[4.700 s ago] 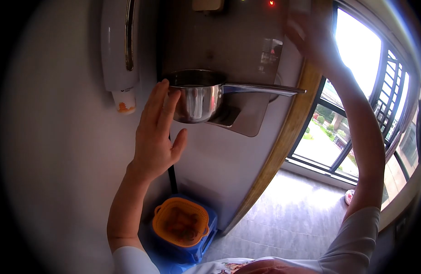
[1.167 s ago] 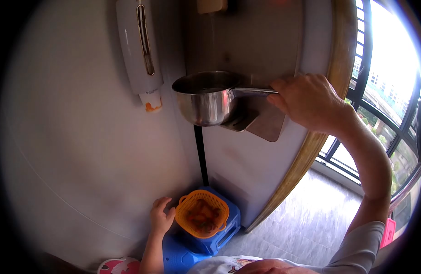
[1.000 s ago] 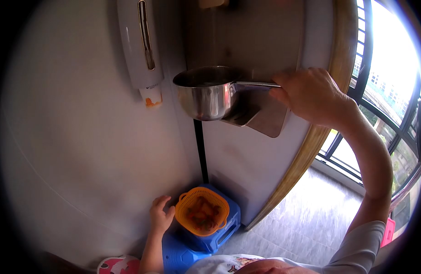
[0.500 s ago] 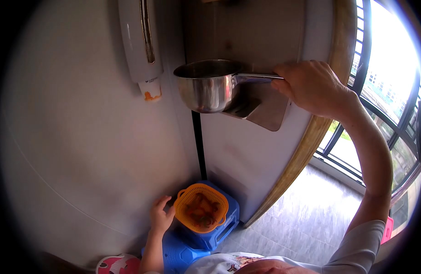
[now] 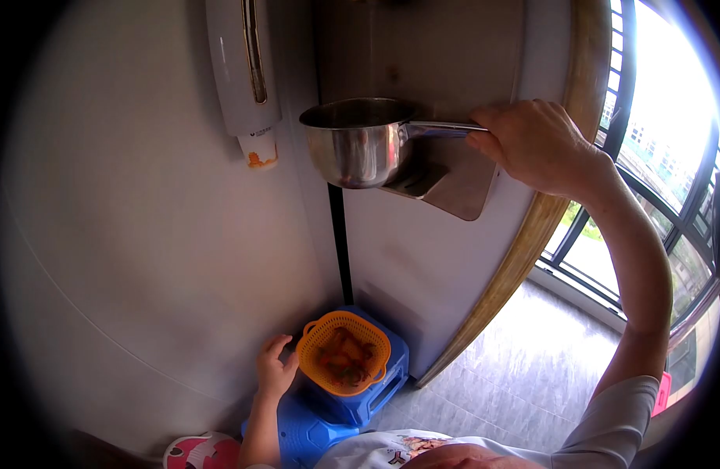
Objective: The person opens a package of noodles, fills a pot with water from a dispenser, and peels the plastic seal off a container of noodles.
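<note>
My right hand point(image 5: 534, 147) grips the end of the handle of a shiny steel saucepan point(image 5: 356, 152), which is level in front of a brownish metal panel point(image 5: 465, 176). The rim hides the bottom of its inside. Low on the left, my left hand point(image 5: 276, 366) is raised with its fingers apart and holds nothing. Just right of it, an orange perforated basket point(image 5: 310, 341) with two side handles sits on a blue plastic stool point(image 5: 399, 363). Reddish and greenish pieces, too dark to identify, lie in the basket.
On the left wall, a white cup dispenser point(image 5: 243, 70) has a paper cup point(image 5: 260, 152) sticking out below. A second blue stool point(image 5: 309, 430) and a pink-and-white round item point(image 5: 201, 452) are near my body. Wooden trim point(image 5: 524, 258) edges the opening towards the barred window point(image 5: 649, 141).
The saucepan and my right hand have shifted very slightly, the pan a little up and right in view. My left hand stays where it was.
</note>
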Demonstrator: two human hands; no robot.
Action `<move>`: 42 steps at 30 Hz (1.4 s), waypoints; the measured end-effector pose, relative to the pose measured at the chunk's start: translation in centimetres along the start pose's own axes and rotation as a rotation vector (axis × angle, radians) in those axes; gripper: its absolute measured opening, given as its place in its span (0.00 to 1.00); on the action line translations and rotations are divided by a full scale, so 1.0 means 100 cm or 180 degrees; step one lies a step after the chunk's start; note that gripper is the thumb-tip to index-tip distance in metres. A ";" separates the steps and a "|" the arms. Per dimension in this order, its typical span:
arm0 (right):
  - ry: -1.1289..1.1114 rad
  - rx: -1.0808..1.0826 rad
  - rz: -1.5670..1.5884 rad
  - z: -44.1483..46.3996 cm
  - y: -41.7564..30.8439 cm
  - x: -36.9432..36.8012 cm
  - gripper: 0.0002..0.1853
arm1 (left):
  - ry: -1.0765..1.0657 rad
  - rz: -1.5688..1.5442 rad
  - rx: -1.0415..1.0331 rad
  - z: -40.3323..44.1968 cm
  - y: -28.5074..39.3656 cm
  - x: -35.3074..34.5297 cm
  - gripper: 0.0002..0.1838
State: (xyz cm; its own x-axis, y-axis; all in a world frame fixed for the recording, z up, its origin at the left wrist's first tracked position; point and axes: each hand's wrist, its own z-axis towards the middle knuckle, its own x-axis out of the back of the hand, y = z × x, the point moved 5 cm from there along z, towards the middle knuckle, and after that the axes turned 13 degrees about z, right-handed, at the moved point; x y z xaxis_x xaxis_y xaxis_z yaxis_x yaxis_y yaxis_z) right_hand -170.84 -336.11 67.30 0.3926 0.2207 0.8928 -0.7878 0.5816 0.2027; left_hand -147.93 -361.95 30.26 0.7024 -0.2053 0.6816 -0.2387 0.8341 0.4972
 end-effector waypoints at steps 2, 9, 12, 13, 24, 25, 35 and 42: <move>0.0049 0.0029 0.0001 -0.001 0.000 0.000 0.19 | -0.0002 0.0026 -0.0007 -0.001 -0.001 -0.001 0.18; 0.0124 0.0090 -0.0023 -0.003 0.001 0.000 0.19 | 0.0001 0.0033 -0.0025 -0.001 0.003 -0.003 0.17; 0.0110 0.0071 -0.0007 -0.004 -0.001 0.001 0.19 | -0.0024 0.0030 -0.0005 -0.001 0.006 -0.003 0.17; 0.0094 0.0056 0.0012 -0.004 -0.002 0.002 0.19 | -0.0024 0.0040 -0.0017 -0.001 0.006 -0.003 0.17; 0.0066 0.0033 0.0001 -0.005 -0.001 0.003 0.18 | -0.0033 0.0077 -0.0033 0.003 0.007 -0.002 0.17; 0.0007 0.0023 0.0012 -0.004 -0.002 0.004 0.18 | -0.0040 0.0079 -0.0027 0.003 0.008 -0.002 0.17; -0.0117 0.0003 -0.0029 -0.012 -0.003 0.006 0.18 | -0.0024 -0.0046 -0.0085 0.003 0.008 -0.006 0.17; -0.0557 0.0290 -0.0037 -0.015 -0.016 0.025 0.14 | -0.0327 0.0099 -0.0008 -0.005 0.001 -0.012 0.18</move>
State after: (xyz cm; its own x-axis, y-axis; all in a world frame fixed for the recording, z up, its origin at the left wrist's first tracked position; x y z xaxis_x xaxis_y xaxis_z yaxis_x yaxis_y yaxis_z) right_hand -167.86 -335.32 68.57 0.3198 0.0704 0.9449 -0.8266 0.5082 0.2419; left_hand -148.52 -361.35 29.23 0.6221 -0.2305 0.7483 -0.2577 0.8422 0.4737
